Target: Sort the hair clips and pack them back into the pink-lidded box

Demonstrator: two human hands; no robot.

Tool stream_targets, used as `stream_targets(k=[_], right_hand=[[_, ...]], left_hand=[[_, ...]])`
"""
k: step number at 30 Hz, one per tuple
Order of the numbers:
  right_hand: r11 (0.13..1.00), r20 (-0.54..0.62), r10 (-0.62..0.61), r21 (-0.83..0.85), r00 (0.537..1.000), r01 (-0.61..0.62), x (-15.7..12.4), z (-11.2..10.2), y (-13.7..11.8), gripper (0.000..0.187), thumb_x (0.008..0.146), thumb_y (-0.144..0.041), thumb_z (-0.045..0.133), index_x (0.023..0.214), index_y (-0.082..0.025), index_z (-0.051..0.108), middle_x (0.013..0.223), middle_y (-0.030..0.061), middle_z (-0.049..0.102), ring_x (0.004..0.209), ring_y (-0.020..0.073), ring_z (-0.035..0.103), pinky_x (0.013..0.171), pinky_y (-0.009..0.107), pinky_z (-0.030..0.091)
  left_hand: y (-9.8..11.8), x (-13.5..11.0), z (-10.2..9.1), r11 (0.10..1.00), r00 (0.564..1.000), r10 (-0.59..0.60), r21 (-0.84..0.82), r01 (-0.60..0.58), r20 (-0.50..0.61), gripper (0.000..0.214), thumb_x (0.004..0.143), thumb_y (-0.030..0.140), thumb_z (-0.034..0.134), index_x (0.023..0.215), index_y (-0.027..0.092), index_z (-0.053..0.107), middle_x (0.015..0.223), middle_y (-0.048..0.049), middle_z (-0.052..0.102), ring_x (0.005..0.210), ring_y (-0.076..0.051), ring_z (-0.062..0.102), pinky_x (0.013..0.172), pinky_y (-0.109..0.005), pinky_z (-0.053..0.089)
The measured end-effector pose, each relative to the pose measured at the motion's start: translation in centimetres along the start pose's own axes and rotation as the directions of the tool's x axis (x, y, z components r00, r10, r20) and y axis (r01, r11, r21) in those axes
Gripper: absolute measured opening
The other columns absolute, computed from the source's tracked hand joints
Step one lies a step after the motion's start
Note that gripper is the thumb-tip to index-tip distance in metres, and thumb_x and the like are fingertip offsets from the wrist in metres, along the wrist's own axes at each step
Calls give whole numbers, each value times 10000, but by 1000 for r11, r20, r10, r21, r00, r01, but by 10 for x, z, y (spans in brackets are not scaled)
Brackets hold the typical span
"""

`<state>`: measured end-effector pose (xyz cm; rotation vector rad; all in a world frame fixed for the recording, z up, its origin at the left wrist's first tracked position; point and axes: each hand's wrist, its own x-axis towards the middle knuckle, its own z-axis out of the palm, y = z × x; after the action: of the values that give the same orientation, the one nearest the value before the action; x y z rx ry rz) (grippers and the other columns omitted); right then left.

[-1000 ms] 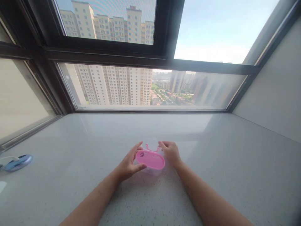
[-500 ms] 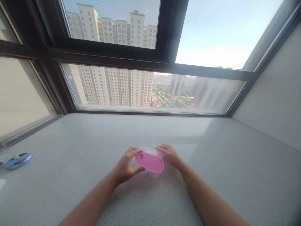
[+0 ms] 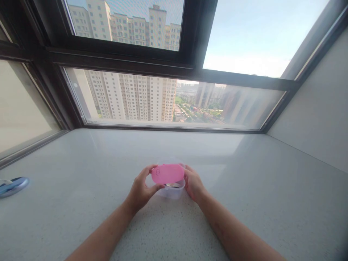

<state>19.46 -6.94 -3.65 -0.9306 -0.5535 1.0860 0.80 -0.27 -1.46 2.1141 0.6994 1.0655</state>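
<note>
A pink oval lid (image 3: pixel 170 174) is tilted up over a clear plastic box (image 3: pixel 171 193) on the pale countertop. My left hand (image 3: pixel 143 186) pinches the lid's left end, thumb at its lower edge and fingers at the top. Through the gap under the lid, part of a shiny, thin item (image 3: pixel 174 185) shows inside the box; its kind is unclear. My right hand (image 3: pixel 193 183) is curled against the right side of the box, close to the lid's right end, with some fingertips hidden behind. A faint clear flap (image 3: pixel 171 160) stands behind the lid.
A blue oval object with a white cord (image 3: pixel 15 186) lies at the far left of the speckled counter (image 3: pixel 122 152). Dark-framed windows (image 3: pixel 122 59) rise behind the counter, and a white wall (image 3: pixel 318 108) bounds the right side.
The pink lid has come up off the box and tilted, uncovering its front opening. My left hand rose with it, and my right hand shifted slightly left along the box.
</note>
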Motion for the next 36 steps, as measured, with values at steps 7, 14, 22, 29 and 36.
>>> stream_targets(k=[7,14,22,29,36], right_hand=[[992,-99,-40,-119,994,28,-1,0,-3,398,735,-302,576,1100,-165,501,744,45,668,537,177,644,469,259,494],[969,-51,-169,-189,984,156,-4,4,-7,361,724,-279,592,1057,-155,525,690,26,659,511,151,627,505,251,504],[966,-61,-202,-178,977,189,-2,2,-2,356,732,-244,559,1073,-153,520,623,-7,623,516,139,595,458,230,489],[965,-71,-224,-154,972,212,-2,1,-4,342,745,-279,568,1062,-163,515,719,21,658,578,150,625,511,247,507],[963,-116,-236,-164,965,215,-2,-1,-8,386,730,-295,590,1079,-162,493,776,47,674,599,179,652,554,287,512]], left_hand=[[-4,5,3,957,990,-138,-256,135,7,420,720,309,641,1097,173,513,896,-66,665,889,-206,603,839,-349,436],[-3,5,0,1000,989,-25,8,27,-144,342,766,247,577,1099,198,522,913,-48,651,817,-166,588,784,-322,460],[-2,4,-4,959,965,261,114,-258,-13,350,789,170,557,1135,224,551,953,-56,653,750,-134,573,722,-266,473],[-9,5,-4,987,975,157,44,-152,-159,303,795,227,551,1091,206,613,970,-68,678,831,-161,617,786,-285,486],[-36,20,-30,980,916,-173,30,196,-362,369,801,354,485,1057,130,628,849,-61,716,726,-167,648,695,-260,509]])
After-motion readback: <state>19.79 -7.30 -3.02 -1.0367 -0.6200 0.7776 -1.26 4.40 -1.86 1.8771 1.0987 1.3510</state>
